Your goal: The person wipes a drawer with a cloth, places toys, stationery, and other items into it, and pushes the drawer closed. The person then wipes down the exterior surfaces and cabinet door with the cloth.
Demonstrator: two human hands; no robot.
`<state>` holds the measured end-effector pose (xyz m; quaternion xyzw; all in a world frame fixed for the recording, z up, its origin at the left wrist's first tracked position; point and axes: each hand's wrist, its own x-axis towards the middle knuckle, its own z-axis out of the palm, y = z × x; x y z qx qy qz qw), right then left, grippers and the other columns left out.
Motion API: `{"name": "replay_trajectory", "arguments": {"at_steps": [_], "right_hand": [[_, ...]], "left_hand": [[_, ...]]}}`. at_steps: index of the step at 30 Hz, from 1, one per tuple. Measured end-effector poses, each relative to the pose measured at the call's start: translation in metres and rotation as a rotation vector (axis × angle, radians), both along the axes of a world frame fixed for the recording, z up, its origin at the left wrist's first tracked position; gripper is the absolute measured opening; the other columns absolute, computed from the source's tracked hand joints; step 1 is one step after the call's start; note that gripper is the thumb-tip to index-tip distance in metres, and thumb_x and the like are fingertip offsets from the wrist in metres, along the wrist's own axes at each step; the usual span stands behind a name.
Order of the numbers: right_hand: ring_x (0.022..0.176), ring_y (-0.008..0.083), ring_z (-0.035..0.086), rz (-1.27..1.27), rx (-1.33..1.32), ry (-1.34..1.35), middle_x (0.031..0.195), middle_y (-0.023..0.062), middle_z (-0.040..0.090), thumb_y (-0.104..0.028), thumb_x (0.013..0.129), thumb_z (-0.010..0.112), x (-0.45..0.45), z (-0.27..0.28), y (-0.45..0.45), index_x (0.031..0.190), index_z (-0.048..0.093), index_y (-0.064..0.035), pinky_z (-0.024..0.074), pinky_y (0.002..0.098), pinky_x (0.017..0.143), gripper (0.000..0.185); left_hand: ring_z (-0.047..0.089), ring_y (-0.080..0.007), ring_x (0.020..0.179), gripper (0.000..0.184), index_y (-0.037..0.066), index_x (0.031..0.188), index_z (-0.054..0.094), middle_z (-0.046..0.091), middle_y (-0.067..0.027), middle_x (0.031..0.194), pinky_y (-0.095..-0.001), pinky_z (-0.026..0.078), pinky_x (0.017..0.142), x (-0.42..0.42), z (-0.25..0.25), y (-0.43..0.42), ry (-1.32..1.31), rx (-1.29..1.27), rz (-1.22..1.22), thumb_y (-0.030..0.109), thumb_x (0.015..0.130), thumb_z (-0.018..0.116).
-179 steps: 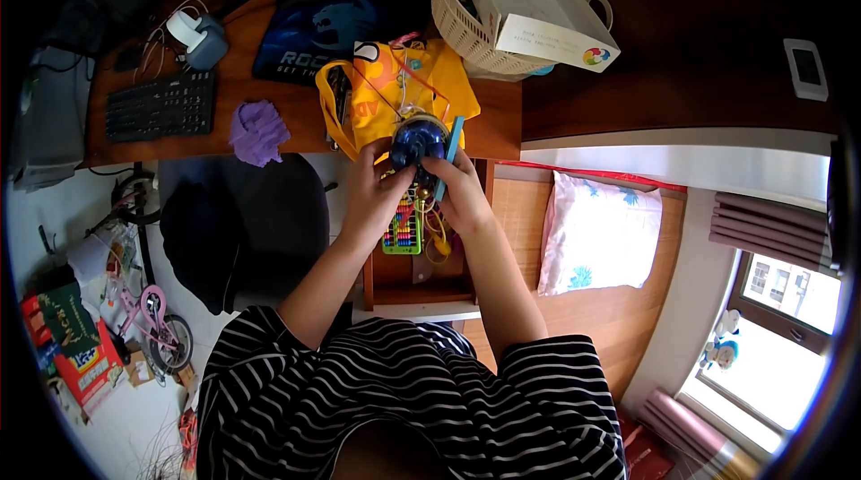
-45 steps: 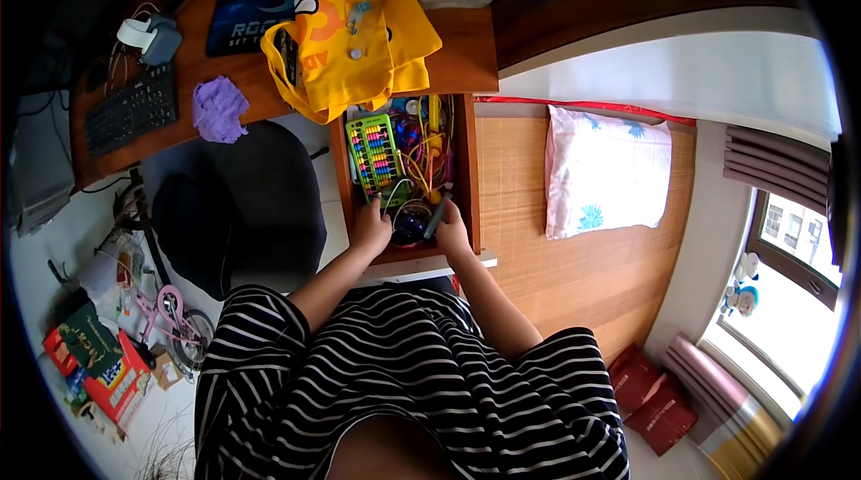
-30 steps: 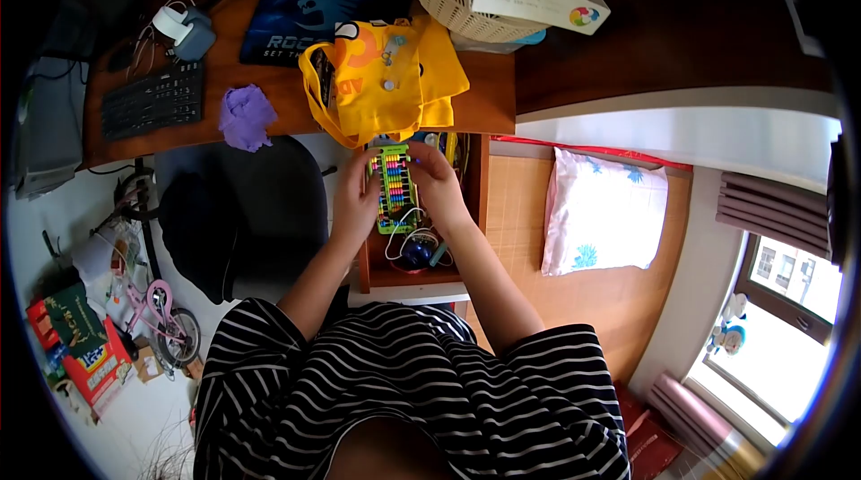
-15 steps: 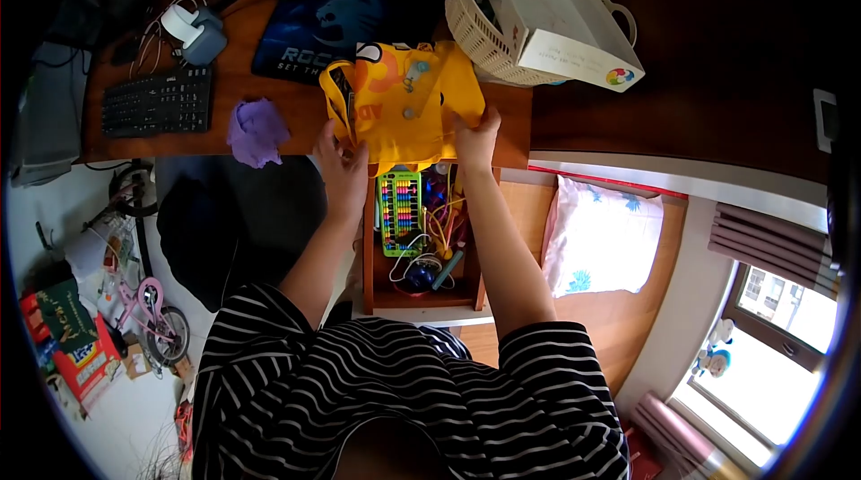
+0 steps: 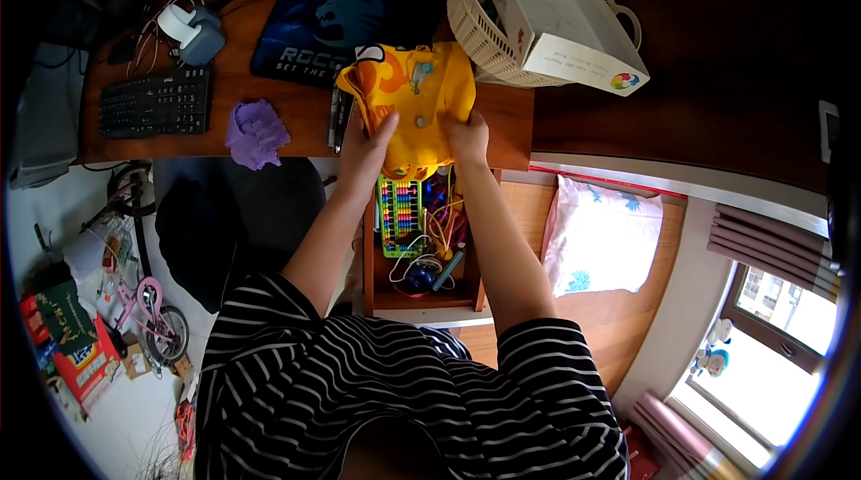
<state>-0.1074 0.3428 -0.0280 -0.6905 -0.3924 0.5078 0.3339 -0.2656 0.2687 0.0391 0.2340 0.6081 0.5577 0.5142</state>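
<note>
A yellow bag [image 5: 430, 90] with an orange print and loops at its lower edge is held up over the desk's front edge. My left hand [image 5: 366, 141] grips its left side, thumb on the front. My right hand [image 5: 468, 135] is closed on its right side. On its face are a small grey disc [image 5: 421, 121] and a small pale bluish piece [image 5: 421, 74]; I cannot tell whether they are loose or attached. Below the bag, an open drawer [image 5: 421, 303] holds a green abacus [image 5: 401, 216], tangled cords and a dark blue ball-like thing [image 5: 419, 277].
On the desk lie a black keyboard [image 5: 154, 102], a crumpled purple cloth [image 5: 256, 134], a dark mouse pad [image 5: 300, 32] and white and grey chargers [image 5: 199, 39]. A cream basket [image 5: 480, 32] with a white box [image 5: 583, 63] stands at right. A black chair [image 5: 233, 229] is beside the drawer.
Both hands have closed in on the bag, and its sides are drawn together. Its left part has shifted right, uncovering a dark pen-like thing on the desk.
</note>
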Motion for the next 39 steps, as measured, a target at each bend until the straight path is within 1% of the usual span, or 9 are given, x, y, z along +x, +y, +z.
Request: {"name": "replay_trajectory", "arguments": {"at_steps": [3, 7, 13, 18, 24, 32, 35, 36, 39], "right_hand": [[0.087, 0.0194, 0.062, -0.007, 0.010, 0.056, 0.098, 0.0102, 0.065, -0.009, 0.078, 0.066, -0.007, 0.017, -0.005, 0.107, 0.058, 0.0012, 0.0482, 0.0301, 0.077, 0.032], [0.088, 0.0173, 0.060, -0.022, 0.065, 0.200, 0.098, 0.0074, 0.063, -0.003, 0.081, 0.060, 0.000, 0.020, -0.011, 0.109, 0.056, -0.0005, 0.0476, 0.0289, 0.077, 0.028], [0.085, 0.0113, 0.058, -0.027, 0.092, 0.328, 0.097, 0.0026, 0.062, -0.001, 0.086, 0.054, 0.002, 0.071, -0.055, 0.112, 0.055, -0.0020, 0.0471, 0.0243, 0.073, 0.025], [0.087, 0.0098, 0.057, -0.042, 0.048, 0.331, 0.098, 0.0017, 0.061, -0.002, 0.088, 0.055, 0.018, 0.102, -0.118, 0.115, 0.054, -0.0027, 0.0466, 0.0236, 0.075, 0.028], [0.090, 0.0115, 0.059, -0.101, -0.060, 0.253, 0.101, 0.0030, 0.061, -0.002, 0.088, 0.056, 0.063, 0.102, -0.197, 0.114, 0.054, -0.0030, 0.0486, 0.0247, 0.078, 0.026], [0.084, 0.0124, 0.060, -0.249, -0.207, 0.357, 0.095, 0.0031, 0.062, 0.000, 0.086, 0.058, 0.102, 0.002, -0.271, 0.111, 0.055, -0.0043, 0.0499, 0.0257, 0.073, 0.026], [0.086, 0.0139, 0.060, -0.299, -0.268, 0.397, 0.096, 0.0039, 0.062, 0.000, 0.084, 0.058, 0.104, -0.026, -0.281, 0.111, 0.055, -0.0040, 0.0501, 0.0265, 0.074, 0.027], [0.093, 0.0177, 0.059, -0.236, -0.333, 0.270, 0.104, 0.0079, 0.060, -0.002, 0.082, 0.060, 0.109, -0.037, -0.284, 0.120, 0.049, -0.0032, 0.0496, 0.0288, 0.079, 0.040], [0.105, 0.0247, 0.056, -0.154, -0.176, -0.253, 0.117, 0.0155, 0.054, -0.003, 0.078, 0.062, 0.108, -0.058, -0.298, 0.131, 0.038, -0.0028, 0.0476, 0.0339, 0.086, 0.058]], "left_hand": [[0.057, -0.0281, 0.093, 0.043, 0.000, 0.112, 0.052, 0.055, -0.0147, 0.105, -0.0363, 0.046, 0.082, -0.004, -0.034, 0.006, 0.612, 0.013, -0.115, 0.027, 0.082, 0.067], [0.052, -0.0356, 0.096, 0.037, -0.002, 0.105, 0.051, 0.053, -0.0168, 0.105, -0.0427, 0.043, 0.083, 0.003, -0.033, 0.000, 0.848, 0.091, -0.032, 0.022, 0.081, 0.066], [0.049, -0.0334, 0.096, 0.035, -0.001, 0.112, 0.048, 0.050, -0.0178, 0.105, -0.0407, 0.040, 0.086, 0.016, -0.015, -0.045, 0.639, 0.143, -0.012, 0.011, 0.082, 0.064], [0.043, -0.0226, 0.084, 0.030, 0.001, 0.107, 0.046, 0.043, -0.0126, 0.095, -0.0314, 0.039, 0.072, 0.028, 0.013, -0.111, 0.692, 0.200, -0.100, 0.007, 0.082, 0.063], [0.050, -0.0307, 0.094, 0.038, 0.000, 0.112, 0.045, 0.048, -0.0166, 0.102, -0.0342, 0.043, 0.080, 0.037, 0.035, -0.175, 0.583, 0.148, -0.422, 0.007, 0.080, 0.064], [0.056, -0.0362, 0.094, 0.039, 0.000, 0.114, 0.046, 0.057, -0.0194, 0.105, -0.0381, 0.045, 0.080, 0.052, -0.071, -0.222, 0.548, -0.239, -0.668, 0.015, 0.081, 0.062], [0.056, -0.0352, 0.098, 0.042, 0.000, 0.119, 0.046, 0.056, -0.0184, 0.113, -0.0388, 0.045, 0.084, 0.057, -0.129, -0.231, 0.085, -0.690, -0.644, 0.012, 0.080, 0.059], [0.052, -0.0356, 0.111, 0.052, 0.001, 0.129, 0.040, 0.050, -0.0208, 0.124, -0.0385, 0.041, 0.093, 0.062, -0.088, -0.212, -0.120, -0.901, -0.559, 0.009, 0.080, 0.055], [0.041, -0.0374, 0.123, 0.061, 0.004, 0.138, 0.031, 0.040, -0.0250, 0.132, -0.0381, 0.035, 0.101, 0.069, -0.157, -0.254, 0.215, -0.313, -0.353, 0.008, 0.081, 0.053]]}}
